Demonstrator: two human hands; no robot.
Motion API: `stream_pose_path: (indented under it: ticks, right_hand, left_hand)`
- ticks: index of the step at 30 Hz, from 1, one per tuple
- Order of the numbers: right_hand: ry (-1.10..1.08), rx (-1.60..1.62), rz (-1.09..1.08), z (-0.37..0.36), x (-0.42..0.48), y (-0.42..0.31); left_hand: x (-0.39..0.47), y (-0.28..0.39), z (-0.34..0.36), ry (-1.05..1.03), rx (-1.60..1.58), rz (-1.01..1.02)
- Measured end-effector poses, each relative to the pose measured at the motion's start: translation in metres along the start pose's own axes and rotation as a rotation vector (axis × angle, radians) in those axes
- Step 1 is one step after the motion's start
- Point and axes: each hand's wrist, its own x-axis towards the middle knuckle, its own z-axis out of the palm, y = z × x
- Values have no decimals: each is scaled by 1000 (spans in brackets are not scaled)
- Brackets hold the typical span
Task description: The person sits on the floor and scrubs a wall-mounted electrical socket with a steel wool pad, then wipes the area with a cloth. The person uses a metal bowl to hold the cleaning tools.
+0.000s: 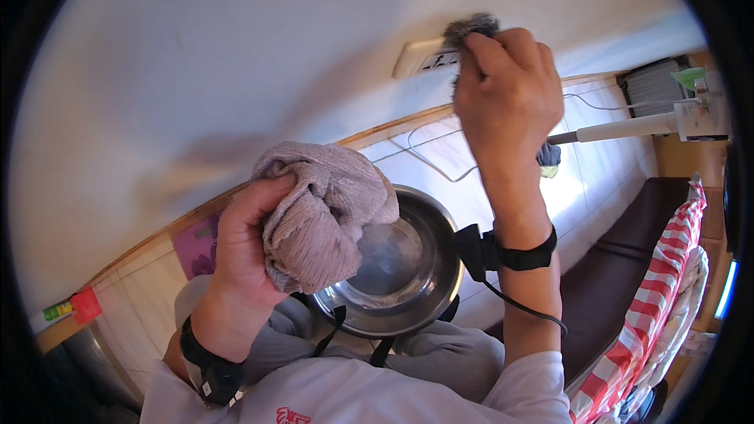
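My left hand [250,241] grips a bunched, pinkish-grey ribbed cloth [321,218] with some dark stains. In my right hand [509,88] is a dark wire scouring pad [471,29], pinched between thumb and fingers. The pad is at the upper right part of a cream wall socket plate [415,59], and my hand hides the plate's right end. A round stainless steel basin [453,259] stands below the cloth, in front of my knees; the cloth covers its left part from view.
The white wall [235,59] rises ahead, with a wooden skirting strip [377,132] above the tiled floor. A thin cable [433,165] lies on the tiles. At right are a white pole [624,126], a dark brown bench [612,247] and a red-and-white checked cloth [642,312].
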Motion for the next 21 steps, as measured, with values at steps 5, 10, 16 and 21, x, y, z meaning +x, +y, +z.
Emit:
stream_pose_path:
  ticks: [5, 10, 16, 21]
  right_hand:
    - [-44, 9, -156, 2, 5, -10]
    - [-118, -20, -187, -4, 5, -8]
    - [-32, -23, -173, -5, 10, 1]
    - [-133, 91, -335, -6, -4, -37]
  left_hand:
    - [1, 0, -4, 101, 14, -38]
    - [2, -4, -1, 62, 15, -53]
    - [-2, -5, -1, 83, -22, -59]
    - [-1, -6, 4, 23, 24, -45]
